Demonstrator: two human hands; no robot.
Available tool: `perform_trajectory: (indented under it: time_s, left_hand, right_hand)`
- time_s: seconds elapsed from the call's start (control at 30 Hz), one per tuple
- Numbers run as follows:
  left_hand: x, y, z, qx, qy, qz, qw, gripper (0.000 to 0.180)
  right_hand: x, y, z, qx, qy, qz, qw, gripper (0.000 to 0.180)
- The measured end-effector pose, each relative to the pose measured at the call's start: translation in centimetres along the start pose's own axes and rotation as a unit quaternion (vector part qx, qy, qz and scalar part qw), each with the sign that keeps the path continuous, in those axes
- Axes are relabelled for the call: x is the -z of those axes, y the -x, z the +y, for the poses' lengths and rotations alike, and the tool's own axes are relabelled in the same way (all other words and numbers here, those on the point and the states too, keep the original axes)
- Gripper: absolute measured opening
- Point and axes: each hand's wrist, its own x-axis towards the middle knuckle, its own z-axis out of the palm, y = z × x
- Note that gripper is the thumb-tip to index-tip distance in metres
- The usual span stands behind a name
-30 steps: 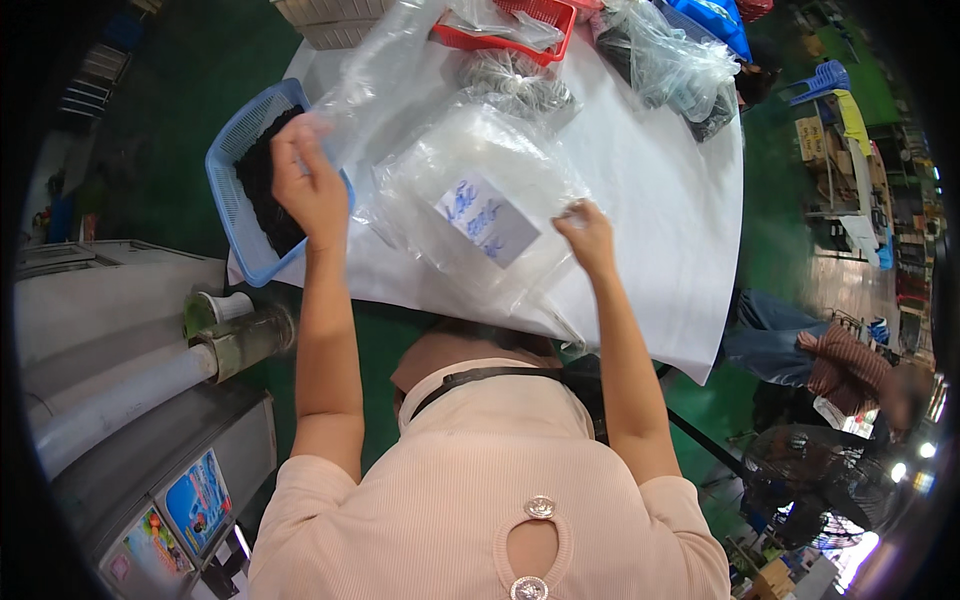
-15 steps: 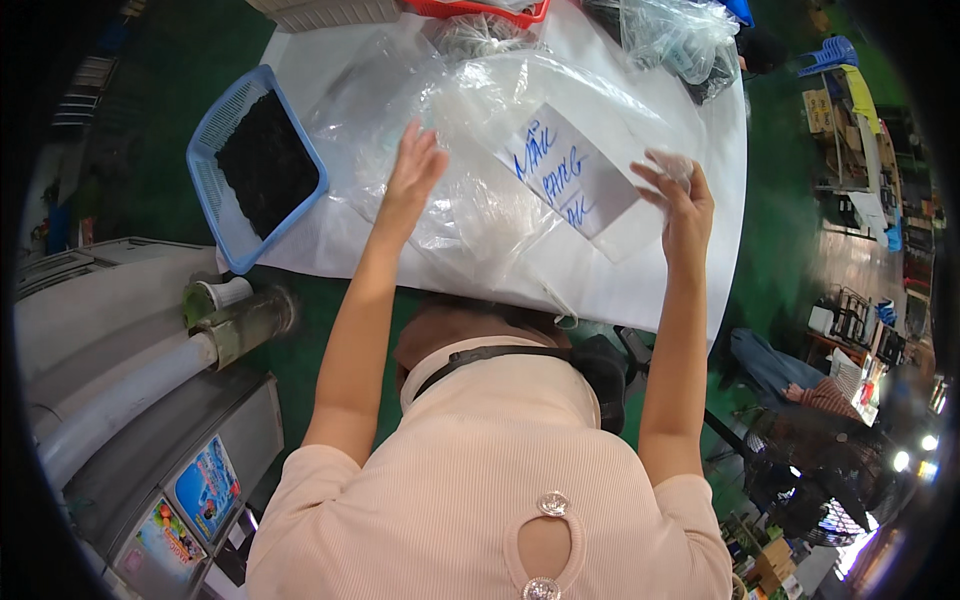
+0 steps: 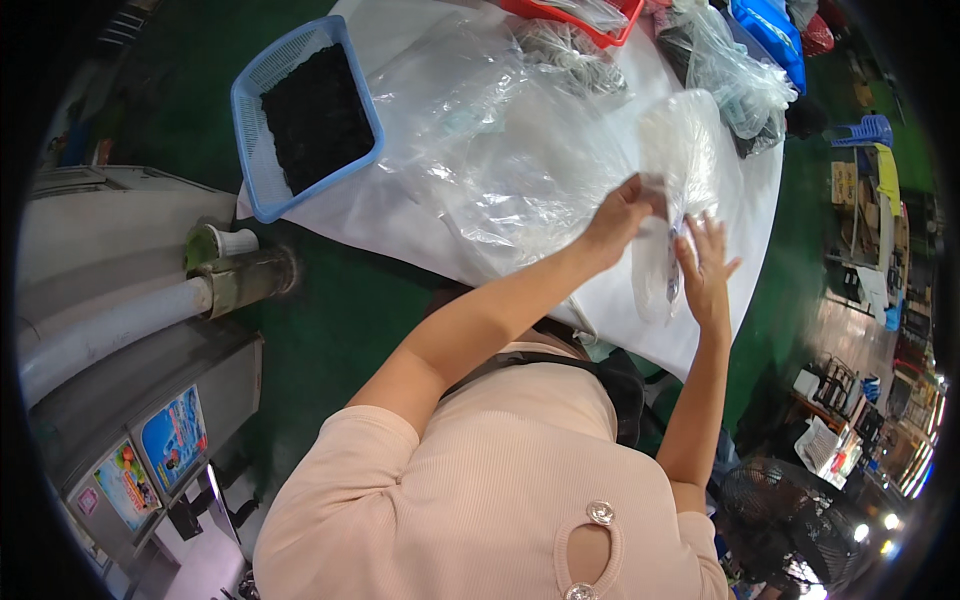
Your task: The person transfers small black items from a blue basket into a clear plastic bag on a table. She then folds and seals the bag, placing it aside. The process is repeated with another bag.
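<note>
Head view: the left arm is stretched slantwise across the front of the body, bent at the elbow, and the left hand (image 3: 615,225) is placed at the left side of a clear plastic bag (image 3: 690,130). The bag's edge is pinched by the digits of that hand, which are partly blurred. The right forearm is raised almost straight up, and the right hand (image 3: 708,275) is held with its fingers spread beside the bag's lower right side; whether contact is made there cannot be told. The bag is held up on edge over the right part of the white worktop (image 3: 750,205), and a label (image 3: 674,265) on it is seen nearly edge-on between the hands. To the left, loose clear plastic (image 3: 480,190) is spread out, and farther left black material (image 3: 318,118) is contained in a blue basket (image 3: 247,130).
</note>
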Motion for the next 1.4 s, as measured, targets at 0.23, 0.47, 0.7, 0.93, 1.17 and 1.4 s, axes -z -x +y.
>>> perform_trajectory:
  time_s: [0.23,0.47,0.7,0.93,1.17,1.4]
  left_hand:
    - [3.4,1.8,2.2,-0.231,-0.482,-0.052,0.843,0.055]
    - [18.1,-1.1,9.5,-0.154,-0.784,0.307,0.518,0.033]
    - [-1.3,3.0,0.3,-0.348,-0.596,-0.091,0.718,0.036]
    - [9.2,3.0,5.8,-0.247,-0.566,0.040,0.786,0.036]
    - [24.2,-2.1,11.2,-0.124,-0.818,0.336,0.450,0.039]
    - [21.7,-0.5,12.9,-0.272,-0.819,0.257,0.435,0.012]
  right_hand:
    - [-1.3,0.4,0.4,-0.097,-0.308,0.063,0.944,0.030]
    - [0.9,-0.1,-0.4,-0.103,-0.286,0.162,0.939,0.028]
    - [-1.2,0.0,-6.2,-0.206,-0.504,0.126,0.829,0.036]
    - [1.4,3.4,3.8,-0.209,-0.397,0.311,0.838,0.036]
    - [3.0,5.3,4.6,-0.234,-0.400,0.357,0.811,0.041]
    - [4.6,6.1,3.5,-0.213,-0.330,0.380,0.837,0.041]
